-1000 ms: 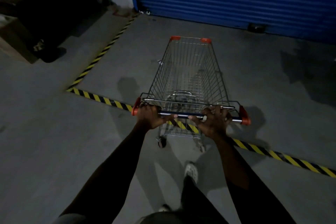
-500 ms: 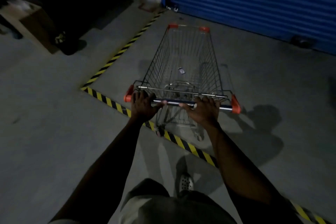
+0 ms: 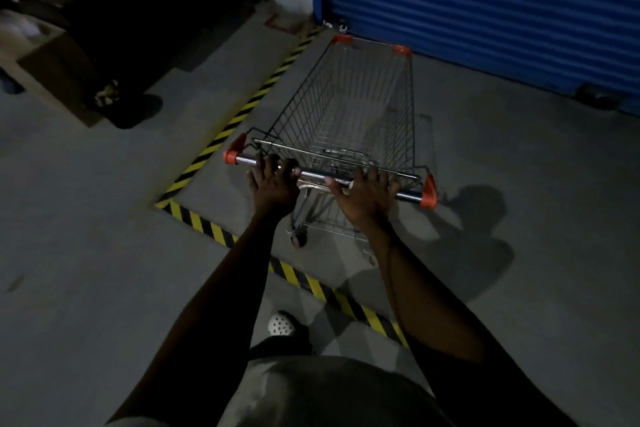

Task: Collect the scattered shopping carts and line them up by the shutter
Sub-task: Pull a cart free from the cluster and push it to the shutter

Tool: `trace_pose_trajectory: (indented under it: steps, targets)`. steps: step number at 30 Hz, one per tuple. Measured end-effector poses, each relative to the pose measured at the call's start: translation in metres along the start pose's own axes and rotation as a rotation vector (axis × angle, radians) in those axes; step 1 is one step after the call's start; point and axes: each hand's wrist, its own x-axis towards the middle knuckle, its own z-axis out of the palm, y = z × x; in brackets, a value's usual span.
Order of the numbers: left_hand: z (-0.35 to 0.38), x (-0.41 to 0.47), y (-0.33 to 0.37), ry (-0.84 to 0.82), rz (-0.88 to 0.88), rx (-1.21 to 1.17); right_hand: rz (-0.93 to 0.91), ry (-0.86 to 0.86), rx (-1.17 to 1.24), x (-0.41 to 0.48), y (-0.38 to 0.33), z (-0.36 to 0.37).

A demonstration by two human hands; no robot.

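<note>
A wire shopping cart (image 3: 349, 104) with orange corner caps stands on the grey floor inside the taped zone. Its nose points at the left bottom corner of the blue shutter (image 3: 485, 7) and sits close to it. My left hand (image 3: 273, 185) holds the left part of the metal handle bar (image 3: 313, 174), fingers draped over it. My right hand (image 3: 365, 196) holds the bar further right, thumb lying along it. The basket holds nothing that I can make out.
Yellow-black hazard tape (image 3: 242, 114) runs along the cart's left side, and a second strip (image 3: 329, 291) crosses behind it. A cardboard box (image 3: 52, 69) and dark furniture (image 3: 145, 3) stand at the left. A small dark object (image 3: 595, 97) lies by the shutter. My white shoe (image 3: 280, 322) is below.
The cart has rolled forward over the tape line and now stands close to the shutter, angled toward its left corner. Both hands have stayed on the handle.
</note>
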Motion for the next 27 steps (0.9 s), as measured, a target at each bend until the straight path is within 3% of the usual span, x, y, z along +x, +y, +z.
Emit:
trace_pose_trajectory:
  steps: [3,6,10,13,18,23,27]
  targets:
    - [-0.011,0.058,-0.036,-0.011,0.024,0.061,-0.035,0.007,0.032,0.042,-0.038,0.008]
    - [-0.024,0.106,-0.059,-0.172,-0.034,0.141,-0.069,0.016,0.038,0.075,-0.070,0.020]
    - [-0.023,0.156,-0.097,-0.177,-0.057,0.167,-0.117,0.024,0.060,0.110,-0.112,0.028]
    - [-0.028,0.189,-0.113,-0.090,-0.081,0.195,-0.146,-0.003,0.078,0.141,-0.143,0.036]
    - [-0.043,0.258,-0.138,-0.235,-0.218,0.110,-0.180,0.041,0.083,0.195,-0.191,0.049]
    - [-0.047,0.313,-0.152,-0.212,-0.299,0.061,-0.215,0.062,0.054,0.248,-0.229,0.057]
    - [-0.045,0.340,-0.164,-0.231,-0.302,0.164,-0.192,0.045,-0.104,0.286,-0.254,0.059]
